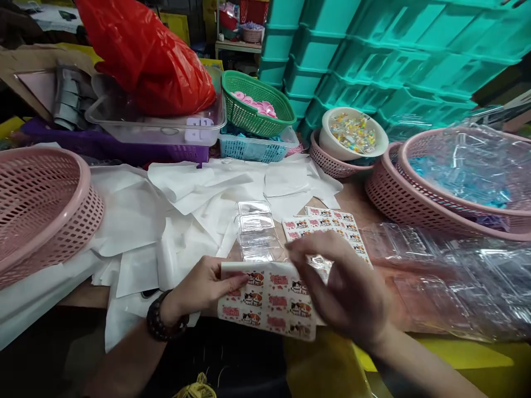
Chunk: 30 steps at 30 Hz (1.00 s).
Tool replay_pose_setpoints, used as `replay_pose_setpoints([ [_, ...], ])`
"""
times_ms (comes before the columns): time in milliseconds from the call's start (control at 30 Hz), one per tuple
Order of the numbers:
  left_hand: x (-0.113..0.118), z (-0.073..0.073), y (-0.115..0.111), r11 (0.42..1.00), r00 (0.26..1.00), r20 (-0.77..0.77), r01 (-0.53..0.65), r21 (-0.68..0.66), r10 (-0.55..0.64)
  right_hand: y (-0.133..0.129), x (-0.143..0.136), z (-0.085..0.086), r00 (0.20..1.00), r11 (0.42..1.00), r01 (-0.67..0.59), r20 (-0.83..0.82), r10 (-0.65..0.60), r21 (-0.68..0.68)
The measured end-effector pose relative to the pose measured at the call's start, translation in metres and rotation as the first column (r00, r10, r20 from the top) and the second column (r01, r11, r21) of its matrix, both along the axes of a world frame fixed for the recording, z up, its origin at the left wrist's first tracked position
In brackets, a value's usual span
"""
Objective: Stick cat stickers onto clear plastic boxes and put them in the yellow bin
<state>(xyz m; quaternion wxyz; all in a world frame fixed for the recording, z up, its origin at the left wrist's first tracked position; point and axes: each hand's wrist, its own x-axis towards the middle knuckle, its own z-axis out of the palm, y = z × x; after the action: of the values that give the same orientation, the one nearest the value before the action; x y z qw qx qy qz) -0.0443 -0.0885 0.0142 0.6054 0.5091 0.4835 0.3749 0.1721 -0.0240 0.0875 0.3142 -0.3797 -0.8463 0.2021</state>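
Note:
My left hand grips the left edge of a sticker sheet printed with cartoon cats and dogs and pink lettering, thumb on top. The sheet is tilted over the table's front edge. Above its right side is my right hand, slightly blurred, thumb and forefinger drawn together in a pinch. Whatever lies between those fingertips is too small or blurred to make out. Just beyond, more sticker sheets lie on the table, partly behind my right hand. Beside them is a row of clear plastic cases.
White backing papers cover the table's left and middle. Pink baskets stand left and right. Clear plastic packs lie at right. Behind are a green basket, a white bowl, a red bag and stacked teal crates.

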Motion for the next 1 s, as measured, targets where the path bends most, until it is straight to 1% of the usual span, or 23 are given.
replay_pose_setpoints([
  [33,0.000,-0.001,0.001,0.994,0.994,-0.100,-0.023,0.109,0.034,0.017,-0.004,0.003,0.999,0.986,0.007,-0.051,-0.016,-0.167],
  [67,0.000,-0.002,0.001,0.974,0.975,-0.205,-0.039,0.222,0.086,0.035,-0.007,0.003,0.997,0.937,-0.032,-0.076,0.006,-0.347],
  [100,0.000,-0.004,0.003,0.944,0.942,-0.302,-0.043,0.326,0.147,0.053,-0.011,0.001,0.996,0.859,-0.073,-0.079,0.038,-0.507],
  [133,0.000,-0.005,0.004,0.915,0.903,-0.384,-0.027,0.403,0.196,0.070,-0.015,-0.003,0.996,0.780,-0.090,-0.071,0.058,-0.619],
  [167,0.000,-0.008,0.006,0.892,0.866,-0.445,-0.004,0.451,0.229,0.084,-0.018,-0.008,0.996,0.712,-0.094,-0.058,0.074,-0.696],
  [200,0.001,-0.010,0.008,0.881,0.837,-0.490,0.020,0.472,0.244,0.096,-0.021,-0.014,0.996,0.669,-0.084,-0.045,0.076,-0.738],
  [233,0.001,-0.013,0.010,0.876,0.816,-0.522,0.041,0.480,0.248,0.104,-0.024,-0.021,0.997,0.647,-0.075,-0.037,0.072,-0.759],
  [300,0.002,-0.018,0.013,0.873,0.797,-0.556,0.077,0.482,0.236,0.113,-0.029,-0.032,0.995,0.621,-0.083,-0.034,0.090,-0.780],
  [367,0.002,-0.021,0.015,0.873,0.788,-0.573,0.099,0.477,0.224,0.115,-0.032,-0.039,0.992,0.606,-0.101,-0.035,0.120,-0.789],
  [500,0.003,-0.022,0.017,0.877,0.777,-0.592,0.116,0.467,0.213,0.116,-0.035,-0.045,0.992,0.621,-0.092,-0.014,0.129,-0.778],
  [700,0.005,-0.025,0.018,0.871,0.766,-0.607,0.132,0.473,0.214,0.115,-0.036,-0.044,0.995,0.639,-0.052,0.014,0.098,-0.768],
  [900,0.006,-0.026,0.018,0.867,0.775,-0.598,0.140,0.478,0.205,0.113,-0.037,-0.041,0.996,0.652,-0.033,0.028,0.083,-0.757],
  [1000,0.006,-0.025,0.019,0.865,0.777,-0.595,0.142,0.481,0.203,0.113,-0.038,-0.041,0.993,0.677,-0.009,0.071,0.090,-0.736],
])
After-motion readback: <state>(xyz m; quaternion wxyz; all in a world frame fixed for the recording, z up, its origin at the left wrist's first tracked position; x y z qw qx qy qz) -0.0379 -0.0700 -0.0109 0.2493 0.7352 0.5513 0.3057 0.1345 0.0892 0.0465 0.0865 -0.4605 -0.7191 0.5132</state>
